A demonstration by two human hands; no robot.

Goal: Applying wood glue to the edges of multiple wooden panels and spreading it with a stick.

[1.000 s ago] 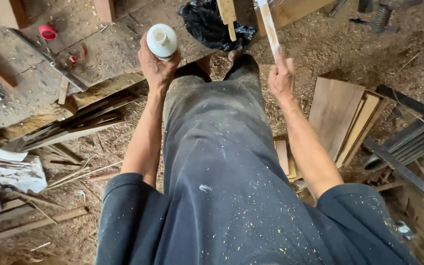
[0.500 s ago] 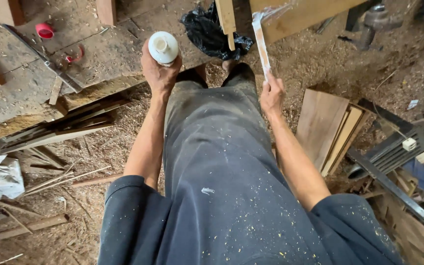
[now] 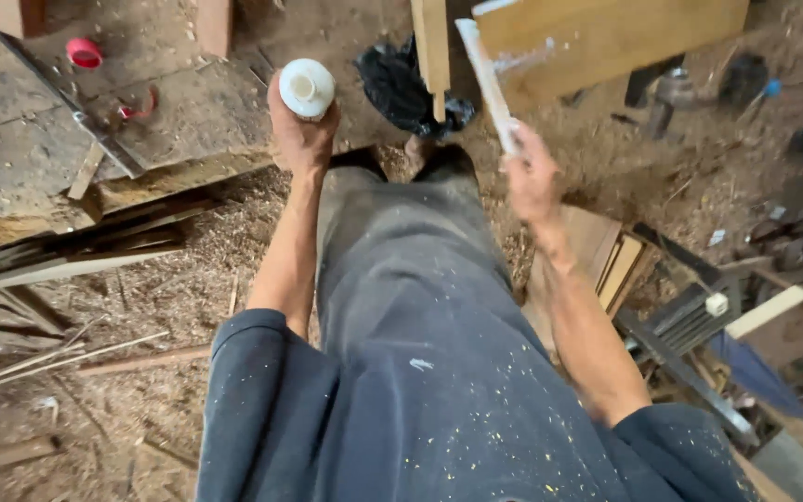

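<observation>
My left hand (image 3: 299, 139) grips a white plastic bottle (image 3: 306, 88), its open mouth facing up at me. My right hand (image 3: 532, 177) holds a thin white-smeared wooden stick (image 3: 485, 79) that points up toward a light wooden board (image 3: 625, 33) at the top. White smears show along that board's lower edge. A narrow upright wooden strip (image 3: 431, 46) stands just left of the stick. Both arms reach forward over my dark, dust-speckled clothing.
Sawdust and shavings cover the floor. A worn wooden platform (image 3: 141, 130) with a red cap (image 3: 84, 52) lies at left, loose slats (image 3: 58, 265) below it. A black bag (image 3: 406, 88) sits ahead. Stacked boards (image 3: 606, 260) and metal tool parts (image 3: 699, 316) crowd the right.
The view has shifted; both hands have dropped slightly in the picture. The stick in my right hand has moved closer to the board's smeared edge. The bottle stays held upright.
</observation>
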